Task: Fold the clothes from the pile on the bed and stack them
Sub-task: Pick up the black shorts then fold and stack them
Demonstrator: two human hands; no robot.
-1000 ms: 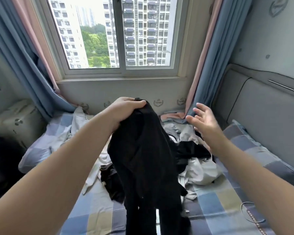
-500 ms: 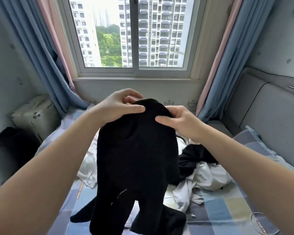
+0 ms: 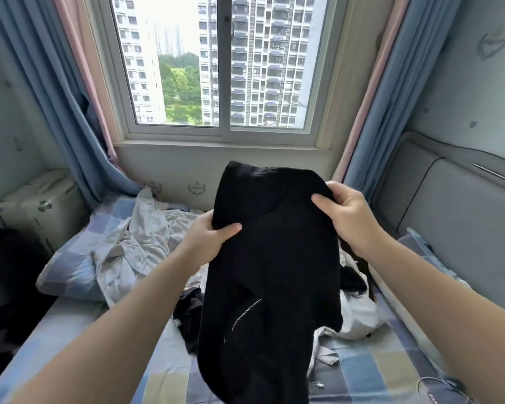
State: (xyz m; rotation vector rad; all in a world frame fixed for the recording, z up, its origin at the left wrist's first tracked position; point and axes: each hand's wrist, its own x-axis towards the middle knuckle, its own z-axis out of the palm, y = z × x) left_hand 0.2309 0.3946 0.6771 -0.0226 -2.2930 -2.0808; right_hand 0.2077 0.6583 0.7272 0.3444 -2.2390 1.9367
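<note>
Hanging in mid-air over the middle of the bed (image 3: 376, 371): a bunched black garment (image 3: 271, 258), with a short silver zip (image 3: 245, 312) showing low on its near face and the lower end drooping toward the near edge of the view. Likely to go wrong at the shake-out: gripped at two points so close together along the top, apt to open twisted or inside out, leaving no true edge to fold along and giving a crooked result. Apt also to trail its hanging end through the pile (image 3: 359, 313) of black and white clothes just beyond and to the right, catching the zip on loose cloth and dragging a piece along. Liable, too, to slip from a shallow pinch if swung hard. Gripped on the left side by the left hand (image 3: 207, 240), thumb pressed across the near face, fingers curled out of sight behind, closed tight on a fold. Gripped at the upper right by the right hand (image 3: 347, 214), a little higher and farther off, thumb on the near face, fingers wrapped over the top edge, likewise closed on cloth. Farther left, a crumpled pale garment (image 3: 146, 237) sprawled over a checked pillow (image 3: 67, 269); to the right, a grey padded headboard (image 3: 464, 228); near right on the sheet, a thin looped cable (image 3: 437, 386), best kept out from under anything laid down.
</note>
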